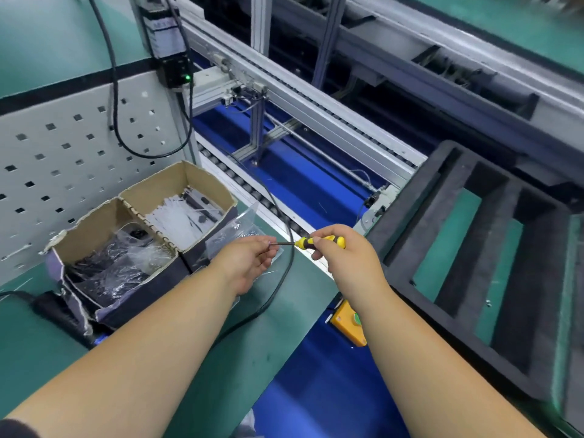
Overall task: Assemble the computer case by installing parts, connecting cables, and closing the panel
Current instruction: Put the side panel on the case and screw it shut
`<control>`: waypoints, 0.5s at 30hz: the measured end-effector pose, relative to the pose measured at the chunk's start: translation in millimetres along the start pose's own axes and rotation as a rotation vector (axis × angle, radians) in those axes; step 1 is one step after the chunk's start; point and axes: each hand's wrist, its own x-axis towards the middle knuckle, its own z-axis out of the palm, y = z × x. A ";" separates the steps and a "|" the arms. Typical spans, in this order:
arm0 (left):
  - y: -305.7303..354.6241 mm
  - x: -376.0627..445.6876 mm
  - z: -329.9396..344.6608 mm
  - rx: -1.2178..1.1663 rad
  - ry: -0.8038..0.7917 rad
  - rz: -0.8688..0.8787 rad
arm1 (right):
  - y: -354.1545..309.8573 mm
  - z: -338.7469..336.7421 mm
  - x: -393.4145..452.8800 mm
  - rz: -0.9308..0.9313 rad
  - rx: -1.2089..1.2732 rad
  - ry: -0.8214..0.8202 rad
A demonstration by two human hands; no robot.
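My right hand (pixel 344 257) grips the screwdriver (pixel 316 242) by its yellow handle above the table (pixel 284 298) edge. My left hand (pixel 249 263) pinches something tiny at its tip.

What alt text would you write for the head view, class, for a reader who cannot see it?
A person's right hand grips a yellow-handled screwdriver while the left hand pinches at its tip. Cardboard boxes of bagged parts sit left, a black foam tray right.

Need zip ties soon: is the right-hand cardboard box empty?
Not empty. The right-hand cardboard box is open-topped, with white strips piled inside.
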 end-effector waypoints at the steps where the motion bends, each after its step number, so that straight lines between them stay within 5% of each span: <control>1: -1.5 -3.1 5.6 0.003 -0.018 0.008 | 0.7 -7.1 -4.3 0.000 0.017 0.010; 15: -59.7 -84.3 185.4 0.186 -0.316 0.061 | 49.3 -194.4 -106.1 -0.080 0.129 0.324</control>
